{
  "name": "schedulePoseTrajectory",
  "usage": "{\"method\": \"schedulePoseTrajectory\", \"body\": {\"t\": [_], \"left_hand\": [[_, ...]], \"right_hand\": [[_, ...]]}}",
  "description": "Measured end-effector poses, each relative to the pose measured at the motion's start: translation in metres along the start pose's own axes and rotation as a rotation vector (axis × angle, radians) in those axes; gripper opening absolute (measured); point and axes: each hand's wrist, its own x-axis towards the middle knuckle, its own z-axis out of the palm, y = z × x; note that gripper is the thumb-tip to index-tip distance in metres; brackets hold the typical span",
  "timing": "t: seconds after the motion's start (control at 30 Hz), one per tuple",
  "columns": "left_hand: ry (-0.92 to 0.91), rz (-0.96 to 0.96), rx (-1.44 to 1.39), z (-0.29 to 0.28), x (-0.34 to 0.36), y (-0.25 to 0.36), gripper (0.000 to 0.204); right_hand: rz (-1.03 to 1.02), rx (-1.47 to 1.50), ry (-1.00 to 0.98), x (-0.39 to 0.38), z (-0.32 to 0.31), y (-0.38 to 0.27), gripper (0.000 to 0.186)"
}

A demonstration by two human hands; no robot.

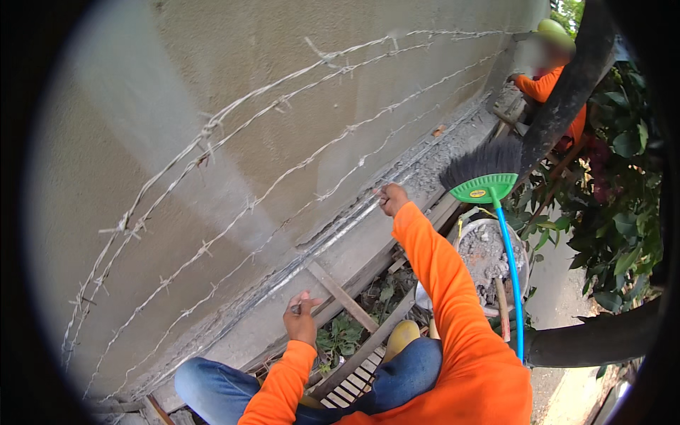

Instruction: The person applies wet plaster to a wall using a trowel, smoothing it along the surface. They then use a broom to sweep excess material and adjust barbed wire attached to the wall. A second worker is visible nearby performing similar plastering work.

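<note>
My right hand [392,200] reaches forward to the wall's foot, fingers curled in close beside a thin metal rod [347,227] that runs along the ledge. Whatever those fingers grip is too small to make out. Nearer to me, my left hand [300,322] is raised above the ledge's front edge with its fingers bent together. A small dark piece seems to show between them, but its kind is unclear. Beneath the rod lies a rough concrete ledge [358,248], and a short wooden crosspiece [342,296] juts from it toward me.
Barbed wire strands [351,129] stretch along the plastered wall [234,71]. On the right, a broom [485,185] with a blue handle leans over a bucket of grey rubble [489,248] holding a wooden-handled tool [502,308]. A co-worker [545,85] crouches farther along, behind a dark trunk [584,71].
</note>
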Motion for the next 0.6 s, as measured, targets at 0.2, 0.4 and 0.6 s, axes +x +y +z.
{"method": "schedulePoseTrajectory", "body": {"t": [0.2,0.4,0.6], "left_hand": [[0.414,-0.351,-0.251,-0.042,0.106,-0.070,0.059],[0.404,-0.344,-0.387,-0.056,0.129,-0.066,0.061],[0.478,-0.274,-0.346,-0.059,0.157,-0.087,0.040]], "right_hand": [[0.001,-0.001,0.036,-0.009,0.003,0.001,0.018],[-0.025,0.062,0.119,-0.005,0.004,0.010,0.019],[-0.047,0.073,0.038,0.012,0.001,0.015,0.029]]}}
